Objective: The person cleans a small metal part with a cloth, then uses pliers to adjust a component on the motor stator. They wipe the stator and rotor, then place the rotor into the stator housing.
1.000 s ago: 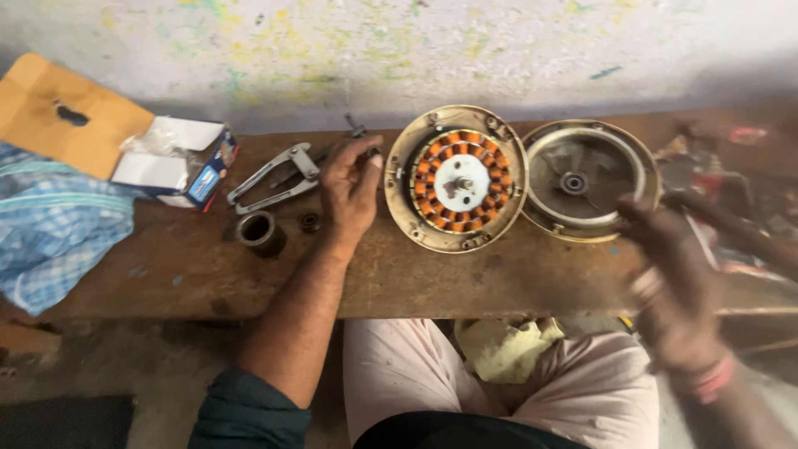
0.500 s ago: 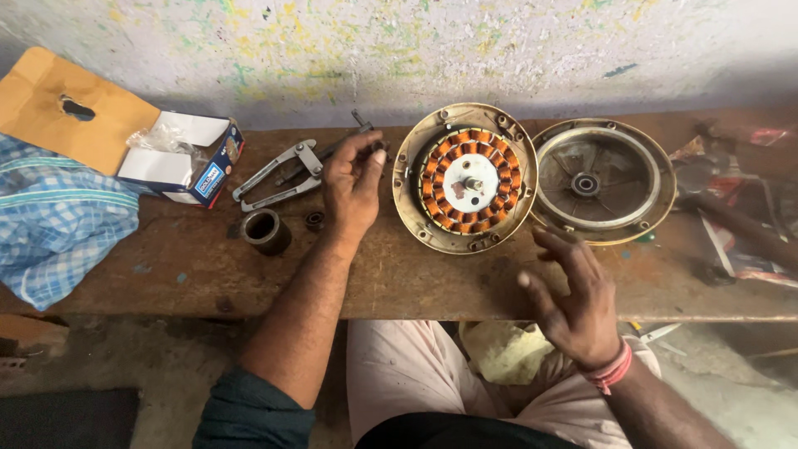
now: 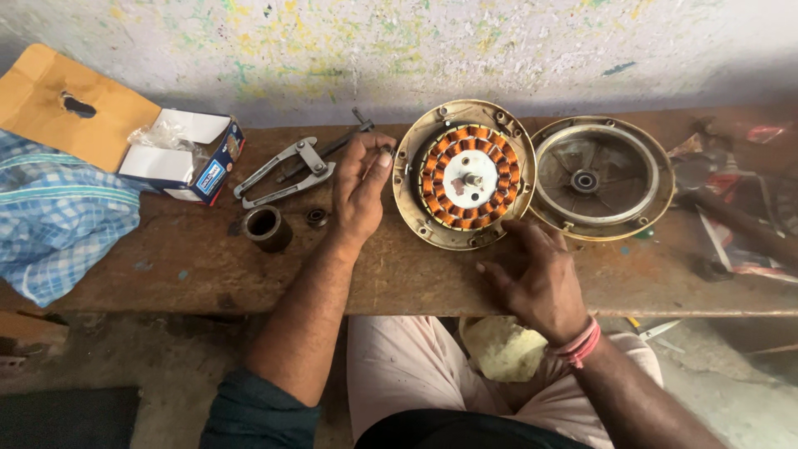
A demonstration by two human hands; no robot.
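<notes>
A round motor housing [image 3: 416,154] lies on the wooden bench [image 3: 183,266], with copper windings [image 3: 431,179] in a ring around a white hub and a short shaft. My left hand [image 3: 359,187] rests on the bench at the housing's left rim, fingers curled and pinching something small that I cannot make out. My right hand [image 3: 536,278] lies near the bench's front edge, fingers spread, fingertips touching the housing's lower right rim. It holds nothing. A second round cover [image 3: 603,176] with a centre bearing lies just right of the housing.
A metal puller tool [image 3: 283,173] lies left of my left hand. A short dark metal sleeve [image 3: 266,226] and a small ring [image 3: 317,218] sit below it. A small open cardboard box [image 3: 187,158], brown card [image 3: 71,104] and a blue checked cloth [image 3: 58,220] lie at far left. Tools clutter the right end.
My right hand came in from the far right and down to the bench, landing at the housing's lower rim. My left hand stayed at the left rim.
</notes>
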